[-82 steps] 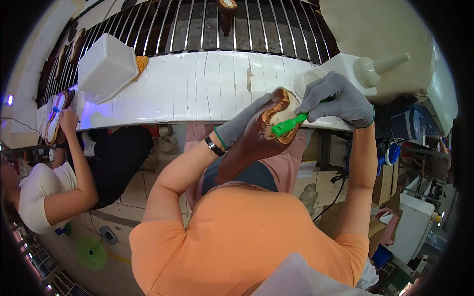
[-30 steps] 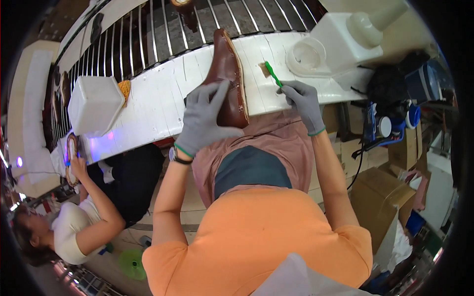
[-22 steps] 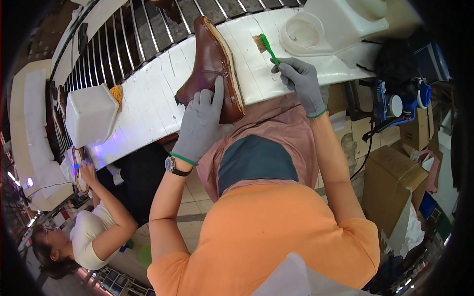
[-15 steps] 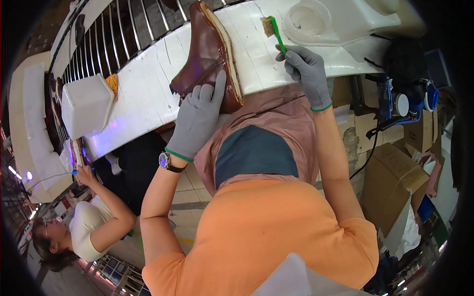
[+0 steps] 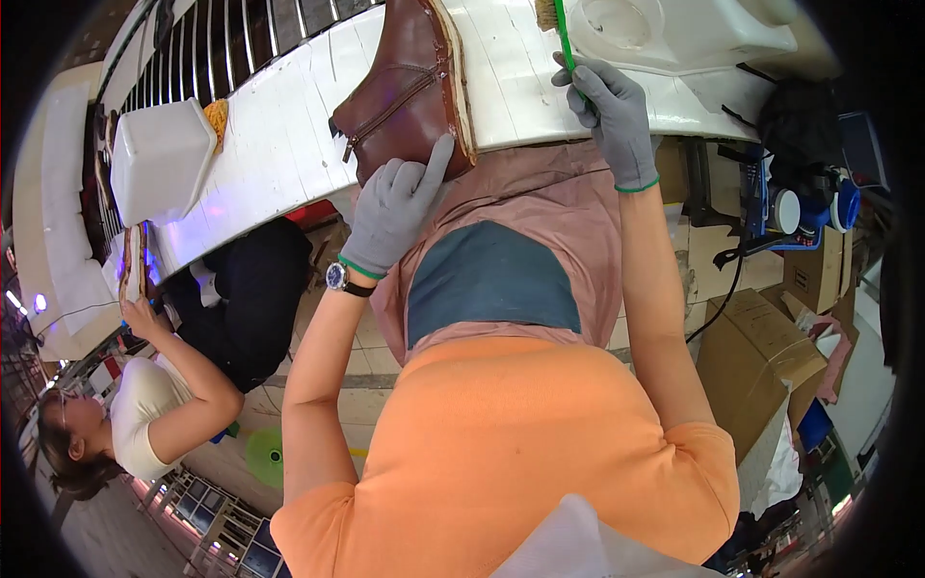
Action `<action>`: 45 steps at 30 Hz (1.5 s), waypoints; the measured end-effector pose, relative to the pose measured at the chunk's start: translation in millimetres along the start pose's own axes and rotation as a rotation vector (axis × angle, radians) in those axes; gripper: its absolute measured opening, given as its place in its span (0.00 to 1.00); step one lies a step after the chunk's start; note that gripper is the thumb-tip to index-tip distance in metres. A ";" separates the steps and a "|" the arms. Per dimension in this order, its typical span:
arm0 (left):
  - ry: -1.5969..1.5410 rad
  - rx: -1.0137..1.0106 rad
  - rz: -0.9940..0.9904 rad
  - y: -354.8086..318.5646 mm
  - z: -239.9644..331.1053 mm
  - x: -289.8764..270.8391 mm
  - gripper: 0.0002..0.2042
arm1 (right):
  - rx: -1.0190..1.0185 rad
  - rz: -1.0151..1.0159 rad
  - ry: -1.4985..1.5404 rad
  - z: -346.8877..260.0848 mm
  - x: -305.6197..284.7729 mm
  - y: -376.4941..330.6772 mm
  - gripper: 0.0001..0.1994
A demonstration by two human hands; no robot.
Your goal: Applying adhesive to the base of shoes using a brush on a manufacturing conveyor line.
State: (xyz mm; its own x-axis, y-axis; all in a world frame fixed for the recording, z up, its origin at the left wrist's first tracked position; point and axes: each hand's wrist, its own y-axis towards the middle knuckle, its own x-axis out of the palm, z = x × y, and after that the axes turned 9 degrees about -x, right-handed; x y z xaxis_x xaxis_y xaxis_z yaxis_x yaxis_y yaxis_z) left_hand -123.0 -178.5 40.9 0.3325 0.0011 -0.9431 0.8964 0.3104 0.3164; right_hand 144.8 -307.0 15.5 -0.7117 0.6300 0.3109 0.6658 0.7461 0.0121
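Note:
A brown leather ankle boot [image 5: 400, 106] lies on its side on the white bench, its zipper [image 5: 390, 111] facing up and its pale sole edge to the right. The toe runs past the top of the picture. My left hand [image 5: 397, 207], in a grey glove, holds the boot's near end. Its index finger stretches over the leather and the others are curled; the thumb is hidden. To the right, my gloved right hand [image 5: 607, 111] is closed on a green-handled brush [image 5: 565, 39], held apart from the boot. Its tan bristles are partly cut off by the picture's top.
A clear shallow tray [image 5: 665, 58] sits right of the brush. On the left stand a white block-like container [image 5: 159, 159] and an orange-yellow sponge [image 5: 216, 120], near a metal rod rack [image 5: 231, 58]. A co-worker [image 5: 154, 405] handles a shoe piece at lower left. Cardboard boxes [image 5: 756, 347] stand at right.
The boot has shifted up and turned a little, so its zipper shows more plainly. My right hand has moved the brush slightly up and right, its handle now more upright.

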 end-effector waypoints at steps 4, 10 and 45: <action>-0.038 0.002 0.059 -6.6 -0.9 9.2 0.30 | 0.001 0.008 -0.013 1.5 0.1 -1.4 0.14; -0.054 0.041 0.186 -14.9 -1.7 18.7 0.29 | -0.016 -0.011 -0.014 3.7 0.2 -0.1 0.14; -0.330 -0.441 0.646 -0.8 11.2 -28.3 0.07 | 0.099 -0.081 -0.170 -8.4 4.9 4.8 0.17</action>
State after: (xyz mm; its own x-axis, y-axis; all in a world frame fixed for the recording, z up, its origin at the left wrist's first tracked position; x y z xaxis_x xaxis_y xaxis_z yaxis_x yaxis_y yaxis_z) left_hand -129.9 -189.4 68.5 0.8697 0.0495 -0.4910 0.3274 0.6865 0.6493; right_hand 146.4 -302.2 25.1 -0.7950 0.5883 0.1478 0.5857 0.8079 -0.0655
